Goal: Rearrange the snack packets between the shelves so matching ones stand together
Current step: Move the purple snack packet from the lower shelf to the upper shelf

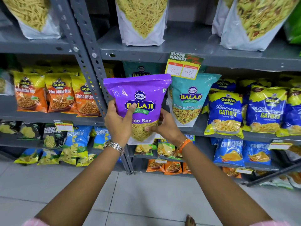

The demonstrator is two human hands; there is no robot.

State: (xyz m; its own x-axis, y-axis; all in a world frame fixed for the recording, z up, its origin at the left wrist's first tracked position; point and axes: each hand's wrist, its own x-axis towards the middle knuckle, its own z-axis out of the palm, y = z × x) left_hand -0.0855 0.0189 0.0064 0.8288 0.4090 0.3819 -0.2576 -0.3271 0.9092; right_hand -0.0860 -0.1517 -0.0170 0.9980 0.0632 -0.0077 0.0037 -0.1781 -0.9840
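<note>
A purple Balaji Aloo Sev packet (138,98) is held upright in front of the grey shelf upright (91,75). My left hand (117,121) grips its lower left side, thumb across the logo. My right hand (166,126) holds its lower right edge. Just to the right, a teal Balaji Khatta Mitha Mix packet (189,101) stands on the middle shelf, with another teal packet (140,70) behind the purple one. Orange Gopal Tikha Mitha Mix packets (57,95) stand on the left shelf. Blue Gopal Gathiya packets (226,111) stand on the right.
A yellow price tag (184,66) hangs from the shelf edge above the teal packet. Large clear sev bags (143,18) fill the top shelf. Chips packets (75,141) sit on lower shelves. A dark bar (273,173) slants at the lower right. A bare foot (189,221) stands on the tiled floor.
</note>
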